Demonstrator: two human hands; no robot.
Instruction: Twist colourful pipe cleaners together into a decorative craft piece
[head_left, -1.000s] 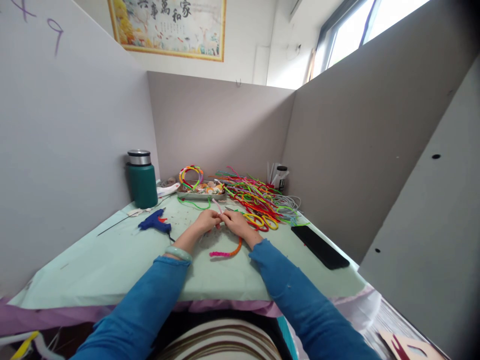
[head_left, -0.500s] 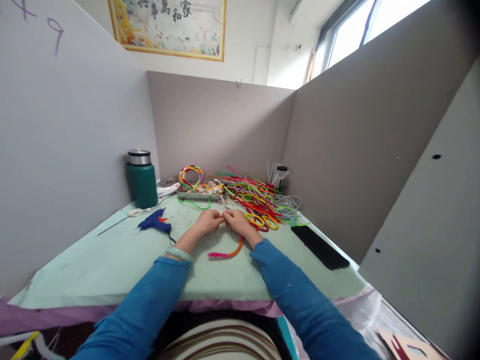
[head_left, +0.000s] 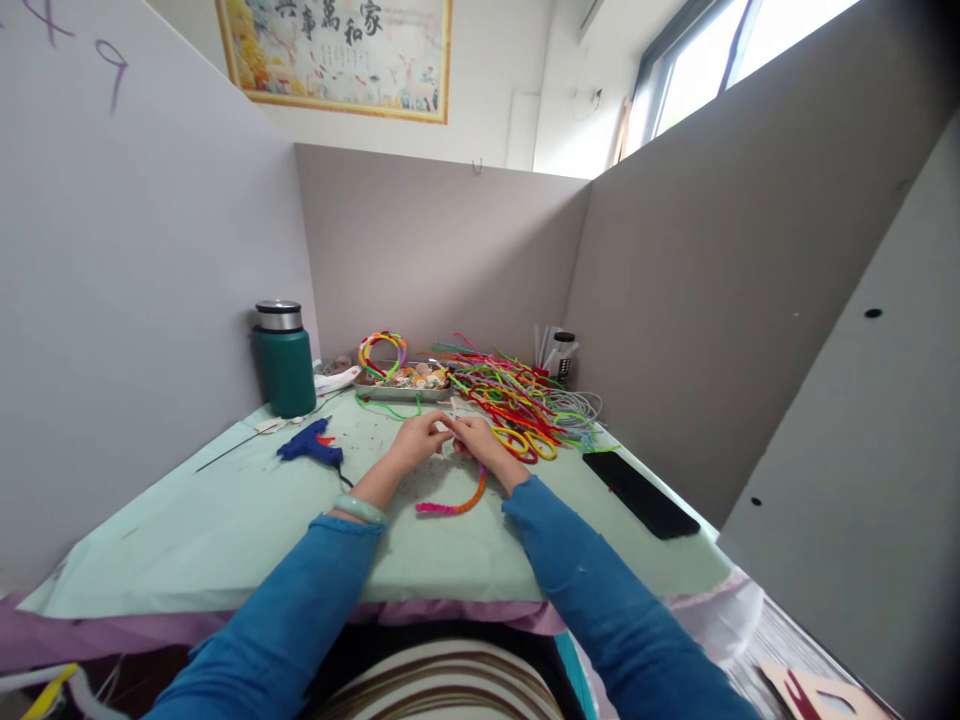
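My left hand point(head_left: 415, 440) and my right hand point(head_left: 475, 441) meet at the middle of the mint-green table cover point(head_left: 225, 520). Both pinch a thin pale pink pipe cleaner point(head_left: 452, 413) whose free end sticks up between the fingertips. A curved orange and pink piece point(head_left: 457, 503) trails from under my right hand toward me. Both sleeves are blue, and a pale green bangle point(head_left: 359, 508) sits on my left wrist.
A blue glue gun point(head_left: 309, 447) lies left of my hands. A green flask point(head_left: 283, 358) stands at the back left. A metal tray point(head_left: 402, 383) and a heap of coloured pipe cleaners point(head_left: 517, 397) sit behind. A black phone point(head_left: 639, 493) lies right. Grey partitions wall in three sides.
The upright end of the pink pipe cleaner has swung from left of my fingertips to the right. My hands have edged slightly right and stay pressed together.
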